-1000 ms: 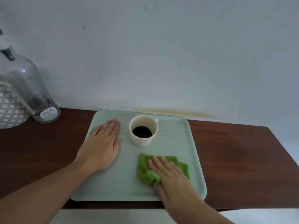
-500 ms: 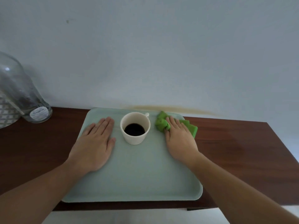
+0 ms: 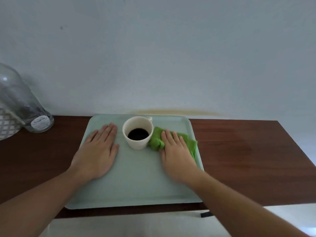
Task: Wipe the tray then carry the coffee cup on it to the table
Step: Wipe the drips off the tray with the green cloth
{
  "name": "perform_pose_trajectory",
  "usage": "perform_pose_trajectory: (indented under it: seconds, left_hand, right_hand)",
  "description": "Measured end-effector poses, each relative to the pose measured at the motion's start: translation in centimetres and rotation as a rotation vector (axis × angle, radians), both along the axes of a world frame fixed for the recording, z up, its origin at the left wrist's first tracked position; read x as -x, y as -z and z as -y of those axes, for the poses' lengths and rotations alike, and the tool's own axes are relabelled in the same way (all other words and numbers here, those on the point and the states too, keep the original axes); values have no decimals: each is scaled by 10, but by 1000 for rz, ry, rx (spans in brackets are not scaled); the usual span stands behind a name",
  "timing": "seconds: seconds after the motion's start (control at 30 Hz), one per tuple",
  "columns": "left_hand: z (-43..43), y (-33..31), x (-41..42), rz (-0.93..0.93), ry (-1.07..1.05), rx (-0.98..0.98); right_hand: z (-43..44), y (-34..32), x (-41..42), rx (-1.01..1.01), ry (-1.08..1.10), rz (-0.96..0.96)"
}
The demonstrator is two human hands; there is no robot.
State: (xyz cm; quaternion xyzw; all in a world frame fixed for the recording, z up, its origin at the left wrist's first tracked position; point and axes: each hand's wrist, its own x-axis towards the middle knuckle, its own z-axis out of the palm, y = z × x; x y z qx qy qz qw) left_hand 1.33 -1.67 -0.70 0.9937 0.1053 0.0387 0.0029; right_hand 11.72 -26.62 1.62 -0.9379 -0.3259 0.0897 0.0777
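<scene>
Right hand (image 3: pixel 176 151) flat on green cloth (image 3: pixel 154 140), left hand (image 3: pixel 97 151) flat on tray (image 3: pixel 136 182)

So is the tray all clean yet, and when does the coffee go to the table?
Not yet. The right hand is pressing the green cloth flat on the tray, right beside the coffee cup, so wiping is in hand. The left hand lies flat on the tray, steadying it. The cup already stands on the tray. Left: finishing the wipe, then lifting the tray and carrying it over.
</scene>
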Motion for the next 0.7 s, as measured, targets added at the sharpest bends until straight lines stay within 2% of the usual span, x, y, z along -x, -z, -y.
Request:
perform_pose_trajectory:
  seconds: [0.17, 0.3, 0.37, 0.43, 0.5, 0.53, 0.6, 0.7]
  left_hand:
    - [0, -1, -1, -16, -1, -6]
    - [0, -1, -2, -26, -7, 30]
    - [1, -1, -3, -31, -10, 53]
    - [1, -2, -3, -35, -12, 54]
    - [2, -3, -2, -32, -13, 54]
    - [2, -4, -2, -28, -16, 58]
    - [3, -5, -2, -26, -19, 57]
    - [4, -4, -1, -22, -23, 44]
  right_hand:
    - [-23, 6, -44, -24, -36, 24]
    - [-1, 1, -4, -37, 76, 31]
    - [20, -4, 32, -34, 34, 13]
    - [41, -12, 63, -21, -80, -73]
    - [63, -19, 75, -61, -150, -249]
    - [72, -26, 72, -106, -133, -368]
    - [86, -49, 56, -199, 36, -523]
    - [99, -82, 15, -299, 275, -424]
